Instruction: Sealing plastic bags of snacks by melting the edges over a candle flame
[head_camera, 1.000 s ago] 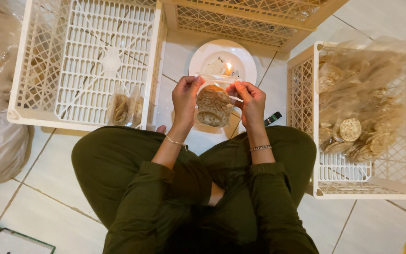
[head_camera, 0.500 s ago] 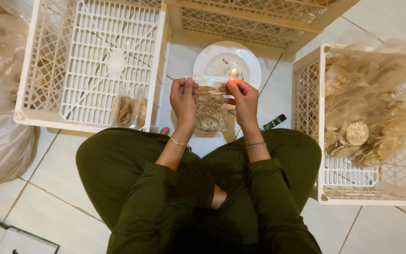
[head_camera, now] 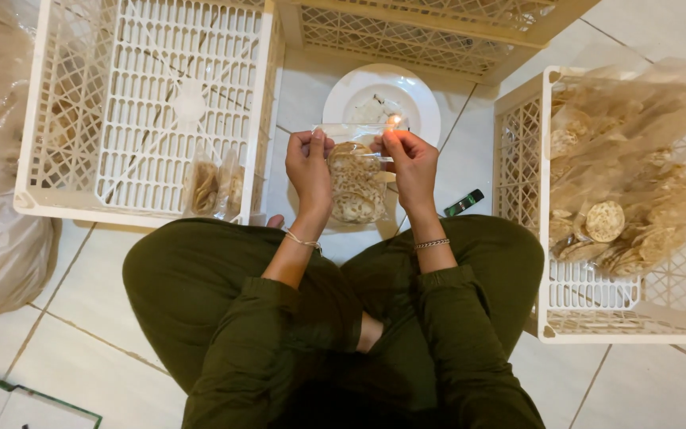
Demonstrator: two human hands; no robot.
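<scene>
On tiled floor, right crate (head_camera: pixel 680 314) holds bagged crackers (head_camera: pixel 606 221).

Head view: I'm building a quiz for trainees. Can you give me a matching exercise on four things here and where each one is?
Things:
1. Cracker bag
2. Candle flame
3. Lighter
4. Two filled bags

Places:
A. On the floor by the right knee
B. In the left crate
C. Held by both hands
D. Over the white plate

Pairs: 1-C, 2-D, 3-A, 4-B

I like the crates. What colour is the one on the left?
White, a lattice crate; the head view shows it.
</scene>
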